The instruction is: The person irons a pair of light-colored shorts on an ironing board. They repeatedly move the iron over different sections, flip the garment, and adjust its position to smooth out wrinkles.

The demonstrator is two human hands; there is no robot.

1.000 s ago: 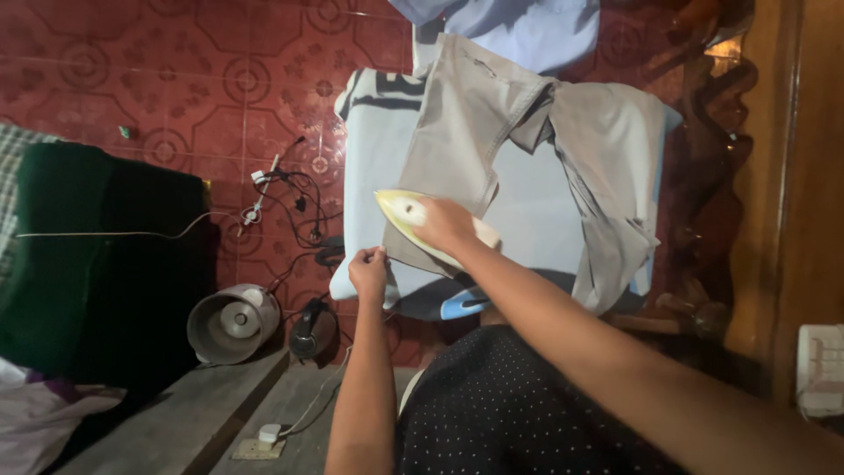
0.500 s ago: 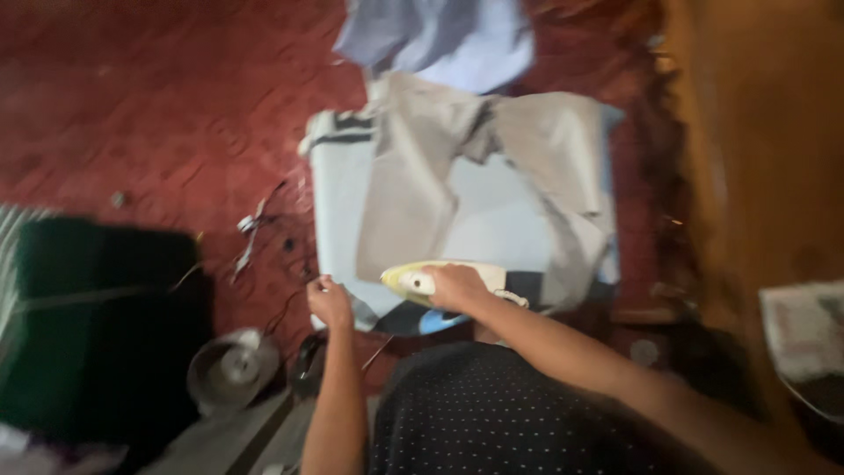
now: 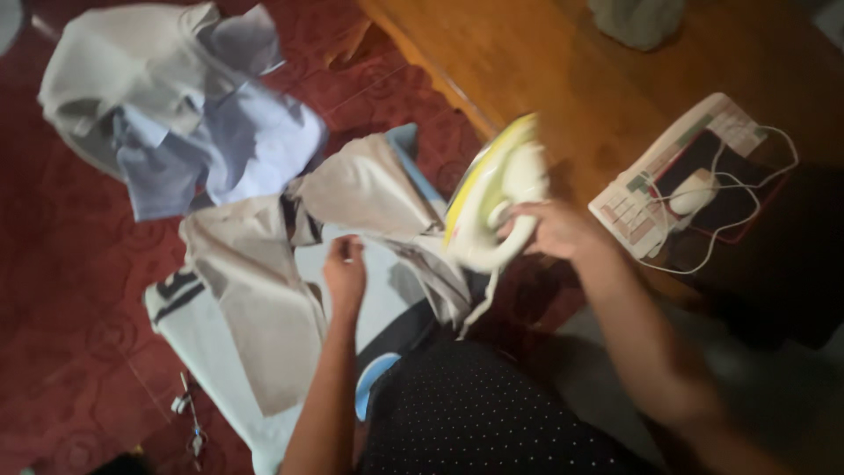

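Iron [image 3: 492, 195] lifted clear of the grey garment, gripped in the right hand

Right hand [image 3: 552, 230] is closed round the handle of the yellow-and-white iron, holding it tilted in the air above the edge of the wooden desk [image 3: 545, 79], its cord hanging below. Left hand [image 3: 345, 271] hovers over the grey garment [image 3: 264, 290] with fingers curled; the blur hides whether it pinches the cloth. The garment lies spread on a pale blue padded cover [image 3: 211, 352] over the red patterned floor [image 3: 61, 264]. A heap of light blue and white clothes [image 3: 176, 105] lies beyond it. On the desk rest a folded paper [image 3: 651, 202] and a white corded device [image 3: 694, 189]
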